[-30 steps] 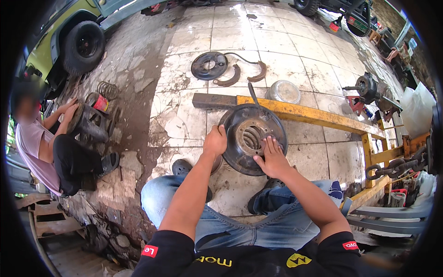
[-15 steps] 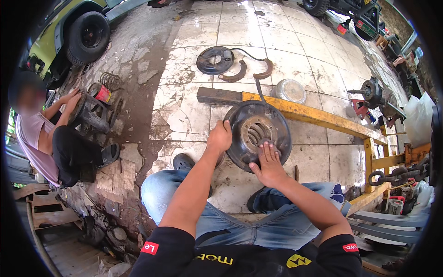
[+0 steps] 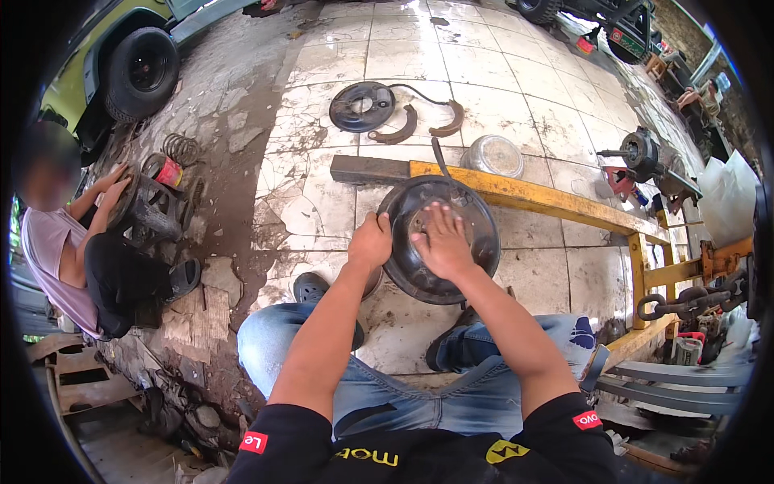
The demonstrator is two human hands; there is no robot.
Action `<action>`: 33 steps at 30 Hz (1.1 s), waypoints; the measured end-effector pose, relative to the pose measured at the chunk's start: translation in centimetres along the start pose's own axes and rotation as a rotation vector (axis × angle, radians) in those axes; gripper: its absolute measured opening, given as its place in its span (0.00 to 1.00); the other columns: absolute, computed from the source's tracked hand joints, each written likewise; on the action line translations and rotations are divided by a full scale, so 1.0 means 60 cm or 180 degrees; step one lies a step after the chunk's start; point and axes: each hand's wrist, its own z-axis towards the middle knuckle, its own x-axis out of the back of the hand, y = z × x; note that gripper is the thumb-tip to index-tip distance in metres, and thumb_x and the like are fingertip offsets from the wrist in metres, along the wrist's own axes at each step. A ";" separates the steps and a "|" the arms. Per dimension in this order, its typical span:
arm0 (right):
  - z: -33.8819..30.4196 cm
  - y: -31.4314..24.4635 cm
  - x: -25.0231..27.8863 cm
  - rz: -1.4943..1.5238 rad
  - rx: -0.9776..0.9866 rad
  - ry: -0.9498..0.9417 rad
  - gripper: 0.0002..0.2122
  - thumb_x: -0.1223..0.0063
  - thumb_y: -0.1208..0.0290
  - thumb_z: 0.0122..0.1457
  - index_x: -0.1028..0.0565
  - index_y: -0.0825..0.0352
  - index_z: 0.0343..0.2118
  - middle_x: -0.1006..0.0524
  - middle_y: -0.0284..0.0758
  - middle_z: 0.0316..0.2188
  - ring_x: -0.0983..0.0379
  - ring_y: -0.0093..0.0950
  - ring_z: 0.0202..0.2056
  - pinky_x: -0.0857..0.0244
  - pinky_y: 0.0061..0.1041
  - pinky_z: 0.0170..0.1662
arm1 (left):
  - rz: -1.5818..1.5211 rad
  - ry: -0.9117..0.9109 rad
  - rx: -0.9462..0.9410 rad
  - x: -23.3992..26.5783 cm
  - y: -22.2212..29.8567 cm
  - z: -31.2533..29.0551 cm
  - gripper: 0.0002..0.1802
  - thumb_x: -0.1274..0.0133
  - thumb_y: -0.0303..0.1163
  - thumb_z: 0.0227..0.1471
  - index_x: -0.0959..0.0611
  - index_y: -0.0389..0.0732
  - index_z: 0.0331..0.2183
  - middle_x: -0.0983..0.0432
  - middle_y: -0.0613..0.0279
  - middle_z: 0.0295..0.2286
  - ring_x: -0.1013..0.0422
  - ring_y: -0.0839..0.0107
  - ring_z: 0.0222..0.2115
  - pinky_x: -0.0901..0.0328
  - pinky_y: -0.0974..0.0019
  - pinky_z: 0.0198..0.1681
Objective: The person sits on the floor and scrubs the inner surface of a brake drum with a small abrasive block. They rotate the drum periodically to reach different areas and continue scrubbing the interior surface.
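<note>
Tiled workshop floor point(image 3: 532, 282): beside a yellow beam point(image 3: 556, 203), the left hand point(image 3: 372, 242) grasps a black disc point(image 3: 415, 264) by its rim; the right hand point(image 3: 443, 246), flat, has shifted up, now covering its centre.

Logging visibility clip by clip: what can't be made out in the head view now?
All in the head view:
- Black round plate's centre: mostly covered by the right hand.
- Left hand's grip beneath the plate: hidden by the plate.
- Silver tin's near side: behind the yellow beam.
- Green vehicle: cut off by the picture's edge.
</note>
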 end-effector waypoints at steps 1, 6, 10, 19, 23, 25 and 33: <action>-0.006 0.006 0.010 -0.0058 -0.0007 -0.0063 0.34 0.71 0.45 0.65 0.48 0.69 0.65 0.55 0.46 0.67 0.62 0.43 0.68 0.66 0.44 0.67 | 0.0042 0.0008 -0.0050 -0.012 0.007 0.001 0.27 0.68 0.48 0.62 0.27 0.32 0.41 0.25 0.32 0.37 0.30 0.37 0.42 0.37 0.44 0.48; -0.006 0.033 0.028 -0.0171 0.0025 -0.0167 0.34 0.73 0.45 0.65 0.47 0.68 0.64 0.54 0.46 0.67 0.61 0.43 0.68 0.66 0.42 0.68 | 0.0128 -0.0013 -0.0094 -0.016 0.009 0.001 0.28 0.68 0.48 0.63 0.27 0.31 0.43 0.26 0.32 0.38 0.30 0.37 0.43 0.38 0.44 0.48; -0.017 0.005 0.018 0.0092 0.0179 -0.0110 0.34 0.72 0.45 0.65 0.47 0.69 0.64 0.53 0.48 0.66 0.59 0.44 0.67 0.64 0.44 0.67 | 0.0114 0.0054 -0.0060 -0.014 0.008 0.003 0.27 0.68 0.48 0.63 0.27 0.33 0.42 0.26 0.31 0.38 0.30 0.37 0.42 0.38 0.45 0.48; -0.043 -0.007 0.031 0.0193 0.0799 -0.0324 0.30 0.70 0.47 0.66 0.44 0.67 0.63 0.49 0.45 0.66 0.58 0.44 0.67 0.60 0.44 0.66 | 0.0072 0.0036 -0.0091 -0.016 0.006 0.003 0.27 0.68 0.49 0.62 0.27 0.33 0.42 0.26 0.31 0.38 0.31 0.36 0.43 0.38 0.44 0.48; -0.129 0.022 0.048 -0.0123 0.1386 -0.0815 0.32 0.70 0.46 0.65 0.46 0.65 0.64 0.51 0.44 0.67 0.60 0.42 0.68 0.63 0.43 0.67 | 0.0054 0.0066 -0.0041 -0.017 0.002 -0.001 0.27 0.68 0.49 0.62 0.27 0.33 0.42 0.26 0.31 0.39 0.31 0.36 0.43 0.39 0.44 0.49; -0.152 0.056 0.053 -0.0060 0.1086 -0.0965 0.33 0.70 0.45 0.65 0.49 0.65 0.65 0.53 0.44 0.67 0.62 0.42 0.68 0.65 0.43 0.68 | 0.0061 0.0030 0.0014 -0.015 -0.008 -0.003 0.28 0.68 0.49 0.62 0.27 0.33 0.43 0.26 0.31 0.39 0.31 0.36 0.44 0.39 0.44 0.50; -0.041 0.037 0.018 0.0054 -0.0383 -0.0171 0.36 0.75 0.41 0.64 0.52 0.66 0.66 0.59 0.45 0.68 0.68 0.43 0.69 0.71 0.45 0.68 | 0.0045 0.0150 -0.0100 -0.010 0.015 -0.007 0.27 0.67 0.48 0.63 0.27 0.32 0.41 0.26 0.31 0.37 0.30 0.37 0.41 0.38 0.44 0.47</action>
